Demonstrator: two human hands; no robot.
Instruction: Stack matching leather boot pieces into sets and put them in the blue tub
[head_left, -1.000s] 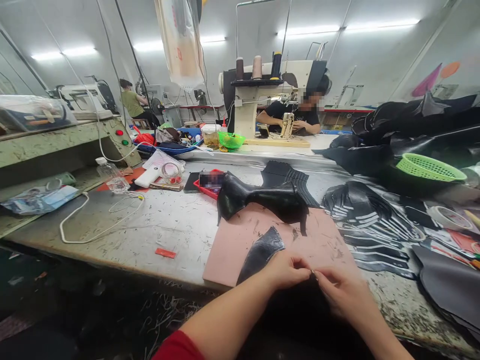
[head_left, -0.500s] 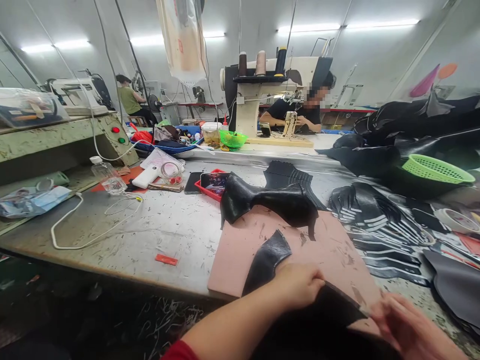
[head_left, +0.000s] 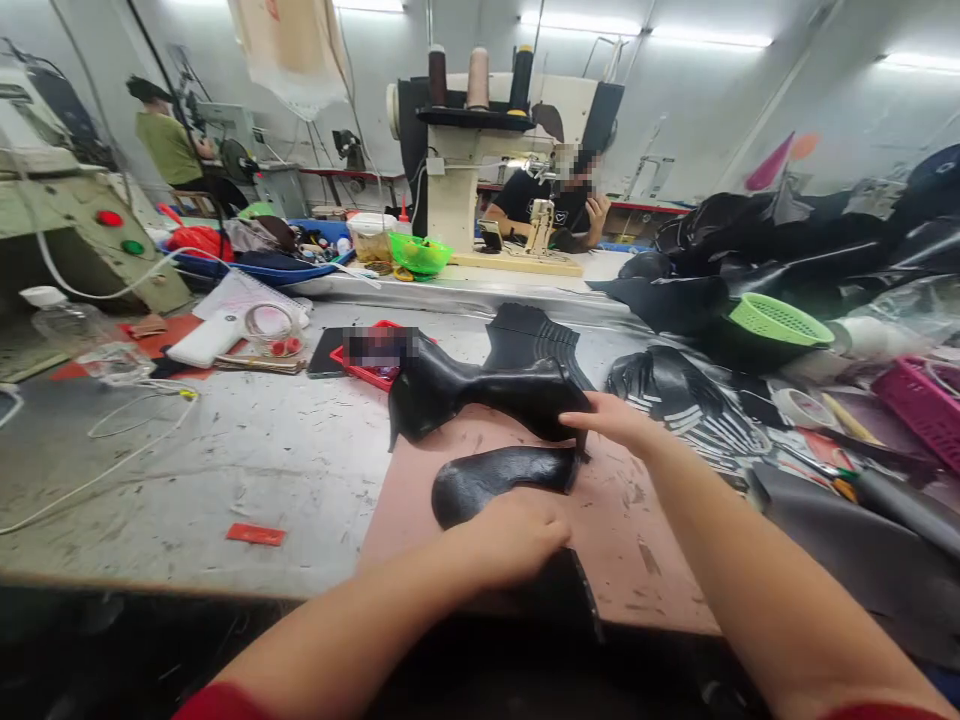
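A flat black leather piece (head_left: 495, 476) lies on the pink cutting mat (head_left: 630, 540) at the table's near edge. My left hand (head_left: 517, 535) is closed on its near end, fingers curled over the leather. My right hand (head_left: 616, 417) reaches forward across the mat. Its fingers touch the right end of a larger shaped black leather piece (head_left: 480, 395) that rests at the mat's far edge. Whether those fingers grip it is unclear. More black leather hangs off the table edge below my left hand.
A red tray (head_left: 360, 368) and a phone sit behind the mat. Stacks of black cut pieces (head_left: 675, 390), a green basket (head_left: 776, 322) and a pink basket (head_left: 919, 395) fill the right. A white cable, bottle (head_left: 82, 335) and notebook lie left. Another person sits at a sewing machine (head_left: 480, 150) beyond.
My hands have parted: the right hand went from the near edge out to the large leather piece. The flat piece now lies across the mat under my left hand. The view shifted left.
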